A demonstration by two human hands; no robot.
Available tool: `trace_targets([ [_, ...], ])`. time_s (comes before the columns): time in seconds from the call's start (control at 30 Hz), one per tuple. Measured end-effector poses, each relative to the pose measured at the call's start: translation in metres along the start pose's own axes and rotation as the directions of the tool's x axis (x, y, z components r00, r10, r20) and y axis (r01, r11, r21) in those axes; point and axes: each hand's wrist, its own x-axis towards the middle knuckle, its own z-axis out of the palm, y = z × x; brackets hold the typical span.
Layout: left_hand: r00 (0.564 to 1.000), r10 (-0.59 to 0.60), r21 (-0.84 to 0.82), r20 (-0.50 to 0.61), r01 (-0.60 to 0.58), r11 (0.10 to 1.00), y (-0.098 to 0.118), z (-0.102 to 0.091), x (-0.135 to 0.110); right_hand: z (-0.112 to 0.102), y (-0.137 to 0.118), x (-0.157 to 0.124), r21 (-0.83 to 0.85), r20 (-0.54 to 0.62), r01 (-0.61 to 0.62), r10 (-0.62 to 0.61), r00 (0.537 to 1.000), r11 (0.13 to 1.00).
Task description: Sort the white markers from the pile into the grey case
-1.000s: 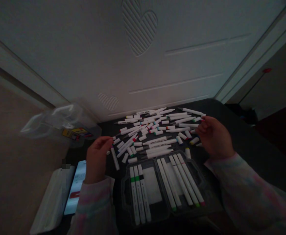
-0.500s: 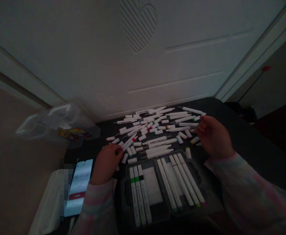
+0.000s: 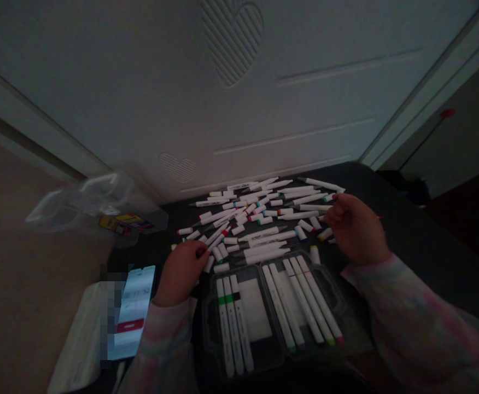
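Several white markers and loose caps lie scattered on a dark surface. An open clear marker case sits in front of me, with three markers in its left half and several in its right half. My left hand rests knuckles-up at the left edge of the pile, fingers curled onto markers there. My right hand hovers at the pile's right edge, fingers curled; a thin marker tip shows past it.
A lit phone lies left of my left arm on a white object. A clear plastic container stands at the back left. A white door panel with heart reliefs rises behind the markers.
My left hand has dropped from a raised pinch down and right onto the pile's left edge. The right hand has barely shifted.
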Motion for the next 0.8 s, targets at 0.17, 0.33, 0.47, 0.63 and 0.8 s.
trace_targets([
  [0.17,1.0,-0.012,0.015,-0.001,0.012,1.0,0.0001,0.0019,0.0004,0.0005,0.0004,0.0002,-0.016,-0.001,-0.004,0.004,1.0,1.0],
  [0.33,1.0,-0.002,0.037,0.009,0.002,0.999,0.0018,0.0023,0.0004,0.0007,0.0004,0.0005,-0.025,0.004,-0.008,0.008,1.0,1.0],
  [0.47,1.0,0.011,0.06,0.005,-0.012,0.998,0.0018,0.0031,-0.0001,0.001,0.0005,0.0003,-0.02,0.001,-0.008,0.008,1.0,1.0],
  [0.63,0.999,0.032,0.09,-0.001,-0.032,0.995,0.0019,0.004,-0.001,0.0011,0.0005,-0.0005,-0.021,-0.003,-0.017,0.017,1.0,1.0],
  [0.8,0.999,0.037,0.117,-0.019,-0.035,0.993,0.0028,0.0057,-0.0016,0.0008,0.0012,-0.0001,-0.017,-0.005,-0.015,0.015,1.0,1.0],
])
